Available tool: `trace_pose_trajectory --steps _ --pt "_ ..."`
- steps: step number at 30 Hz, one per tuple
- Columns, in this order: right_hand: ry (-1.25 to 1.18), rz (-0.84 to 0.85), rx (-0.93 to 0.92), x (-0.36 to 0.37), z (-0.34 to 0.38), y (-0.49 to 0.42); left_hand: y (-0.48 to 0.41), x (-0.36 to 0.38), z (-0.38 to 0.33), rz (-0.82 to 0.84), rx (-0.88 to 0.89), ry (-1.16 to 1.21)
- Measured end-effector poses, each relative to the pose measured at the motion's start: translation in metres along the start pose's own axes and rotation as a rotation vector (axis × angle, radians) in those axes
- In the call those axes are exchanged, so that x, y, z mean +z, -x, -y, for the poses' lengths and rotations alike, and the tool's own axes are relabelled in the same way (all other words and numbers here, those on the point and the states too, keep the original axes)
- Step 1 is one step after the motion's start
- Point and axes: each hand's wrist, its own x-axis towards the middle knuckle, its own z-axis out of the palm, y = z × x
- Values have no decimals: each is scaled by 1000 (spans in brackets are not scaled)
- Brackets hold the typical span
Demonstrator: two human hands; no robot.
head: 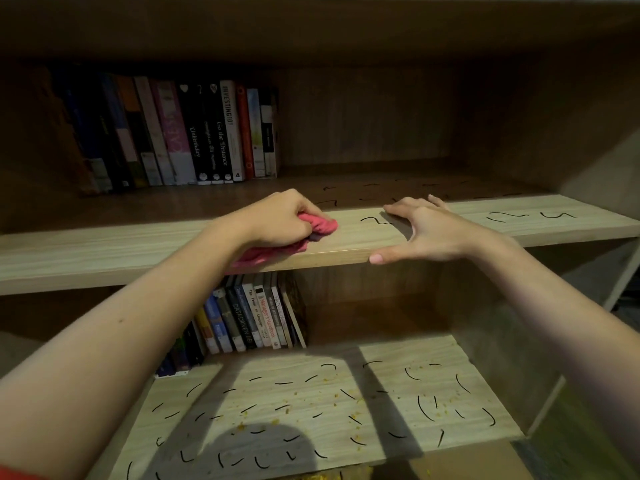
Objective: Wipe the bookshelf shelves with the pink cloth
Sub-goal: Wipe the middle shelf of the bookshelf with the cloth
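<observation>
Pink cloth lay bunched on the front of the upper shelf, near its middle. Left hand gripped it, fingers curled over the wad. Cloth poked out past the fingertips to the right and trailed under the palm over the shelf edge. Right hand was near, clear of the cloth, fingers straight and spread on the board, thumb at the front edge. Black squiggles marked the board between the hands. Books stood back left. Lower shelf bore more marks and yellow crumbs.
</observation>
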Motion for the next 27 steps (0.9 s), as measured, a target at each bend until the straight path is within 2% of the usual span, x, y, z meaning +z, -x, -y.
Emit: trace_pose_trajectory --steps 7,14,16,21,27 --pt "0 -13 -12 0 -5 -4 -20 13 -16 71 109 -30" --pt "-7 -105 -22 3 -6 -2 -52 13 -17 37 -22 -105" --pt "-3 -122 -18 3 -6 -1 -60 18 -26 77 -7 -88" --pt "-8 -137 -18 5 -7 -1 -49 16 -20 144 159 -64" --pt "-42 -141 -15 4 -7 0 -73 18 -23 100 103 -58"
